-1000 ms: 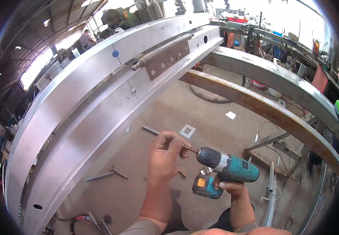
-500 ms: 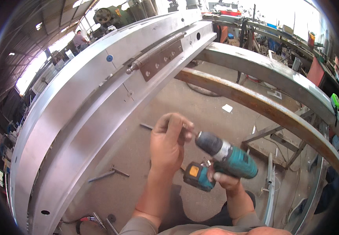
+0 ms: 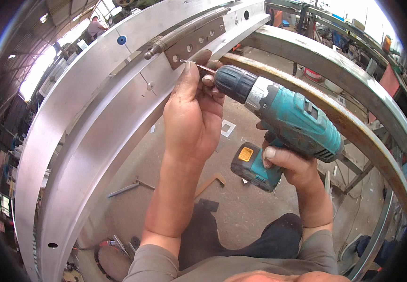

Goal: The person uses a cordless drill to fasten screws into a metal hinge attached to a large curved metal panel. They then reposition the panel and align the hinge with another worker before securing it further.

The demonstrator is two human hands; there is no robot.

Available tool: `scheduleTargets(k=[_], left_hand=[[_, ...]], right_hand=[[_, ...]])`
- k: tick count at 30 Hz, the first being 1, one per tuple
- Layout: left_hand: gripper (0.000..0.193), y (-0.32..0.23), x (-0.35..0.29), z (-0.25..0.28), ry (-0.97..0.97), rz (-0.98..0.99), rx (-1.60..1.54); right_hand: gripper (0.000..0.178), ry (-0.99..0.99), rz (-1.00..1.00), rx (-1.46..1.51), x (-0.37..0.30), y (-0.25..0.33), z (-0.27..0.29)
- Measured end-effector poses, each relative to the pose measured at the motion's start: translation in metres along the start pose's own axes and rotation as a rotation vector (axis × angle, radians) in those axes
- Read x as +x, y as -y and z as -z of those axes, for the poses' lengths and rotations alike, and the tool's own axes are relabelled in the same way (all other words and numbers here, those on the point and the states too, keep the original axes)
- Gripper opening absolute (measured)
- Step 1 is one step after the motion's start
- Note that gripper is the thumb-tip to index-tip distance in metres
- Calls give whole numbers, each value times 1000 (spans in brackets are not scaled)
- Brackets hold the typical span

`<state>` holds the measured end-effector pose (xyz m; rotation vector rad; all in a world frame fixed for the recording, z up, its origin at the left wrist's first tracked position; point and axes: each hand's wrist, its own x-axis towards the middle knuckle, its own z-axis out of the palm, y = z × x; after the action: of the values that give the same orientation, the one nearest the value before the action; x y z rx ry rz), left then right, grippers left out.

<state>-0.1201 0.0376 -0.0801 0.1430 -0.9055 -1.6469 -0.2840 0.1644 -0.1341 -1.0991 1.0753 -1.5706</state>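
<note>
The right hand (image 3: 292, 163) carries a teal and black cordless drill (image 3: 302, 117); its grip is clamped around the handle, with the thumb lying along the near side. The drill is positioned above the floor (image 3: 241, 211), in front of the person, its chuck (image 3: 235, 83) directed up and to the left. A battery pack (image 3: 257, 167) with a yellow latch is fitted at the base of the handle. A thin drill bit (image 3: 205, 69) extends from the chuck. The left hand (image 3: 194, 115) is raised, palm toward the person; its grip is together on the bit, thumb to one side and fingers to the other. The bit tip projects past the thumb, next to the lower left corner of a brown hinge (image 3: 196, 41); contact with the hinge plate cannot be determined. The hinge plate, perforated with a row of round holes, lies against the pale metal front beam (image 3: 105, 113). Alongside runs a rear beam (image 3: 72, 80) bearing a blue disc (image 3: 121, 40). A rusty beam (image 3: 354, 115) passes behind the drill. Below, on the floor, lies a tan L-shaped piece (image 3: 210, 184).
</note>
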Motion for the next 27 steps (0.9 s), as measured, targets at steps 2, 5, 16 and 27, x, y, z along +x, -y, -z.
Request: scheduleTargets(k=[2, 5, 16, 27], left_hand=[[39, 1, 2, 1, -6, 8, -23], [38, 1, 4, 1, 4, 4, -43], [34, 1, 7, -4, -48, -28, -147], [30, -3, 6, -4, -26, -5, -198]], right_hand=[[57, 12, -26, -54, 4, 4, 2], [57, 14, -1, -93, 7, 9, 4], [54, 83, 14, -164, 17, 24, 2], [32, 158, -45, -181, 14, 46, 13]])
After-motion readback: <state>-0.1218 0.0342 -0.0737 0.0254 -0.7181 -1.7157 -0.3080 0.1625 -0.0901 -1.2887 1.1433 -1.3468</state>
